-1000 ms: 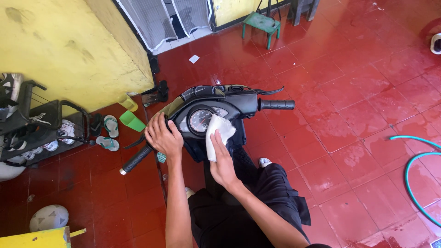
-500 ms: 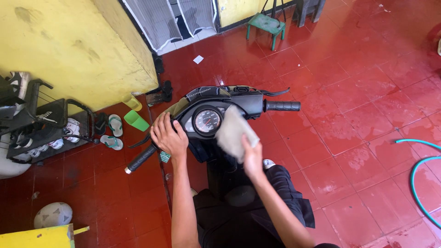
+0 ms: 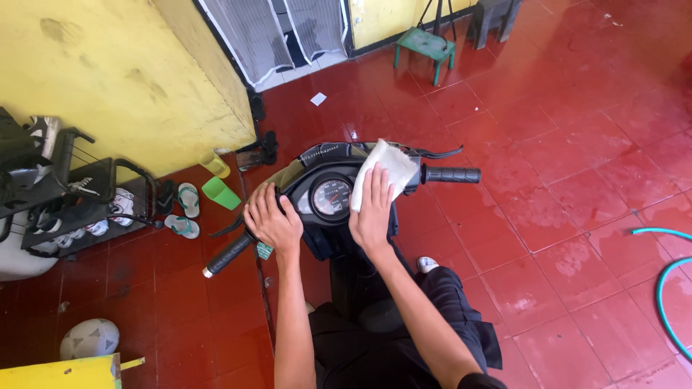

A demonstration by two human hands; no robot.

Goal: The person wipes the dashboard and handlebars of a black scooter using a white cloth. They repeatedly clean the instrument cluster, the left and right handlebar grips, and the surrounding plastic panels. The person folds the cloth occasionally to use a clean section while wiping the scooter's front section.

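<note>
I sit on a black scooter (image 3: 328,155) on a red tiled floor. My right hand (image 3: 373,209) presses a white cloth (image 3: 384,171) against the right side of the handlebar cover, beside the round speedometer (image 3: 331,197). My left hand (image 3: 272,221) rests flat on the left side of the handlebar cover, just above the left grip (image 3: 227,254). The right grip (image 3: 452,175) is bare and sticks out to the right.
A yellow wall (image 3: 108,79) stands at left, with a black shoe rack (image 3: 58,202), sandals (image 3: 184,209) and a green scoop (image 3: 220,193) below it. A green stool (image 3: 425,47) stands at the back. A teal hose (image 3: 667,277) curves at right. A helmet (image 3: 89,338) lies at lower left.
My right hand has moved the cloth up and forward, from just right of the speedometer onto the top right of the handlebar cover. My left hand has stayed on the left side.
</note>
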